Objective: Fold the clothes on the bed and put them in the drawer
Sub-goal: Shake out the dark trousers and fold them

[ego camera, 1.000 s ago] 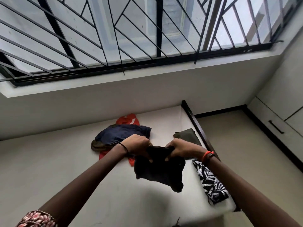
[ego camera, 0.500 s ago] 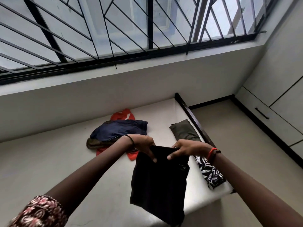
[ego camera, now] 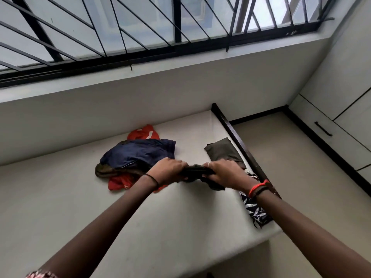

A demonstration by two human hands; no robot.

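Note:
My left hand [ego camera: 167,170] and my right hand [ego camera: 224,172] both grip a black garment [ego camera: 197,171], bunched into a small bundle between them just above the bed [ego camera: 140,227]. Behind my left hand lies a loose pile: a navy garment [ego camera: 138,153] on top of a red one [ego camera: 144,133] and a brown one [ego camera: 104,170]. A folded olive garment [ego camera: 222,151] rests at the bed's right edge. A black-and-white leaf-print cloth [ego camera: 254,211] lies below my right wrist.
A dark wooden bed rail [ego camera: 232,133] runs along the bed's right side. White cabinet drawers with a black handle [ego camera: 323,128] line the right wall across a strip of floor [ego camera: 301,187]. A barred window [ego camera: 160,27] spans the wall above.
The black garment hung long from my hands half a second ago; now it is gathered into a short bundle, lowered toward the bed, with my hands closer over it.

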